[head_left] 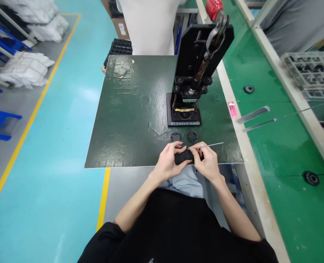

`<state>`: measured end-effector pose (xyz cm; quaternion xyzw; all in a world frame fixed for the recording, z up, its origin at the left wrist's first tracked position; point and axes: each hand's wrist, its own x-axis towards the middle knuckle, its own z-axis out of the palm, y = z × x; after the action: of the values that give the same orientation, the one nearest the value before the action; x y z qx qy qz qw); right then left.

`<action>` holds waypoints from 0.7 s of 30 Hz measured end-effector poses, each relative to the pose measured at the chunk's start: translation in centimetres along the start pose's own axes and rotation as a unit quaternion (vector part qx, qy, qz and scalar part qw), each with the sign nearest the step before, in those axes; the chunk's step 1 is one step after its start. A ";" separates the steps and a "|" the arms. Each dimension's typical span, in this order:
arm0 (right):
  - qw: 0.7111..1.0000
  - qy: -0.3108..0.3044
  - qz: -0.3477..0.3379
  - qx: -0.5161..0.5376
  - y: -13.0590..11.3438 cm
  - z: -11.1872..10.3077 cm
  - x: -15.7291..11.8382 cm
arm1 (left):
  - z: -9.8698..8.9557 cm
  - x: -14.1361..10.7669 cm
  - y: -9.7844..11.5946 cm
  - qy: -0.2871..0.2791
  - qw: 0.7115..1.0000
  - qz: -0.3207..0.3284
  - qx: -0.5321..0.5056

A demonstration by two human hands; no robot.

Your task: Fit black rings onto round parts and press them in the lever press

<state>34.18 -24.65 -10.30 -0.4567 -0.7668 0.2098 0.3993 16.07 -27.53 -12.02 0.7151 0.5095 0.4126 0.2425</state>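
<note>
At the table's front edge, my left hand [170, 160] curls its thumb and fingers around a black round part [187, 155], which appears to sit on a dark block. My right hand [206, 160] pinches a thin metal rod [215, 144], its inner end over the round part and its outer end pointing right. Just beyond my fingers lie two black rings, a left ring [175, 137] and a right ring [191, 136]. Behind them stands a black hand press [186, 91] with a red-gripped lever [214, 9] and a yellow strip at its base.
The dark green table [129, 117] adjoins a green bench [277, 138] on the right. On that bench lie bundles of thin rods [253, 115], a black round part [311, 178] and a small black ring [249, 89]. A pink packet [232, 109] rests on the rail. Another person [152, 29] is across the table.
</note>
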 end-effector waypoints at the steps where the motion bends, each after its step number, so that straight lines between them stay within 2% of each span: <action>1: 1.000 -0.002 -0.003 -0.004 0.0 0.0 0.0 | 0.0 0.0 0.0 0.001 1.000 0.002 0.000; 6: 0.998 -0.009 -0.050 -0.043 0.0 0.1 0.0 | 0.2 0.0 -0.1 0.002 1.000 0.004 0.003; 10: 0.988 -0.031 -0.095 -0.120 -0.4 0.1 0.1 | 0.4 0.0 -0.1 0.011 1.000 0.010 0.007; 14: 0.973 -0.060 -0.111 -0.191 -1.1 0.3 0.3 | 0.7 0.0 -0.1 0.029 0.999 0.013 0.011; 21: 0.982 -0.058 -0.086 -0.159 -0.8 0.6 0.5 | 0.8 0.2 0.0 0.042 0.999 0.010 0.015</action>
<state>33.12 -24.57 -9.94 -0.4340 -0.8486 0.0759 0.2929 16.75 -27.30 -12.44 0.7058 0.5181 0.4371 0.2058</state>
